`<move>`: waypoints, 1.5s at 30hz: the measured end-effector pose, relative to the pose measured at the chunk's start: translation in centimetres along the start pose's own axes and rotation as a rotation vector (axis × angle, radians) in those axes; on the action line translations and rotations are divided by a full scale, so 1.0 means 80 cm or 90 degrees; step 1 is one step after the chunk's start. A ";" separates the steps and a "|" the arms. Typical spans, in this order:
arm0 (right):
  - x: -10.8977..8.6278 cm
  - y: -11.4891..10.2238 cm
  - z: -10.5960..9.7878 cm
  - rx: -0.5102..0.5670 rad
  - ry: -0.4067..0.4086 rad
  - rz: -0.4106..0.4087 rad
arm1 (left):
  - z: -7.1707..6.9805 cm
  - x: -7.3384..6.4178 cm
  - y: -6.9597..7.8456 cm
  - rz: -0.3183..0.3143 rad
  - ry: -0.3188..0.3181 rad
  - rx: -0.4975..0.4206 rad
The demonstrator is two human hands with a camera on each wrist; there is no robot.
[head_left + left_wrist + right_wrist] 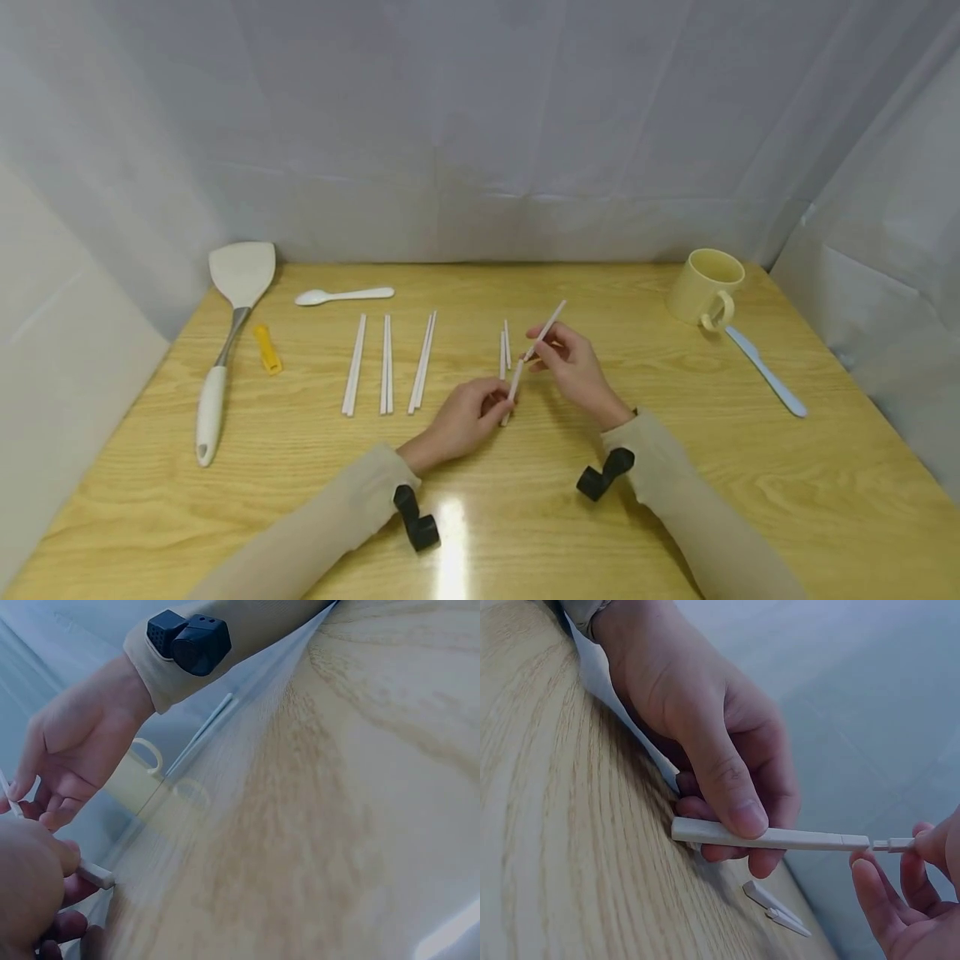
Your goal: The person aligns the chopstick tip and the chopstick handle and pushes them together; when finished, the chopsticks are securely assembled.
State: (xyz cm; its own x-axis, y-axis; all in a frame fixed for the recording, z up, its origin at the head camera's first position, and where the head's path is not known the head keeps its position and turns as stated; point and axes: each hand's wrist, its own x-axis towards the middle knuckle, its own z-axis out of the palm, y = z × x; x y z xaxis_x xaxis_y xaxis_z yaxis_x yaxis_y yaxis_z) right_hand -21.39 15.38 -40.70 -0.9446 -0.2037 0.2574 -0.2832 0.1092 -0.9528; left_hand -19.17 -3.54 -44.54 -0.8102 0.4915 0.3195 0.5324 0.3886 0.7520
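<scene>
My left hand (468, 421) pinches the thicker half of a white two-piece chopstick (780, 837) between thumb and fingers, just above the table. My right hand (572, 367) pinches the thinner chopstick half (551, 321), tilted up and to the right. In the right wrist view, a narrow peg (881, 845) on the thinner half faces the end of the thicker one, with a slight gap between them. Two more loose chopstick pieces (502, 354) lie on the table behind the left hand. The near hand hides part of the held pieces in the left wrist view.
Three pairs of white chopsticks (387, 364) lie left of the hands. Farther left are a white spoon (345, 295), a small yellow item (267, 350) and a spatula (212, 408). A yellow mug (693, 292) and a pale blue knife (765, 371) are at the right.
</scene>
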 end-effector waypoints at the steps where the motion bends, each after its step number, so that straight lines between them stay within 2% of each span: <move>1: 0.000 0.000 0.000 0.004 -0.002 0.003 | 0.000 0.000 0.000 0.002 0.001 0.006; 17: 0.000 -0.007 -0.001 -0.012 -0.004 0.045 | -0.001 0.000 0.003 0.025 -0.009 0.025; 21: 0.000 -0.008 -0.003 -0.015 -0.009 0.051 | -0.002 0.001 0.003 0.020 -0.008 0.016; 39: 0.000 -0.011 -0.004 -0.035 -0.066 0.037 | 0.000 -0.001 -0.001 0.024 0.000 0.001; 45: -0.003 -0.012 -0.005 -0.096 -0.071 0.021 | 0.000 -0.003 -0.004 0.033 0.003 0.001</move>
State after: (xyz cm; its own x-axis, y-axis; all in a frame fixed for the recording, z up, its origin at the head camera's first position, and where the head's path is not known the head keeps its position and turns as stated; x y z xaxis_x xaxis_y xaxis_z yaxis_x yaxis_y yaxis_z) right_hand -20.95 15.68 -39.76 -0.9318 -0.3039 0.1987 -0.2818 0.2604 -0.9234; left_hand -19.12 -3.77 -44.83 -0.7823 0.5079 0.3606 0.5743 0.3641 0.7332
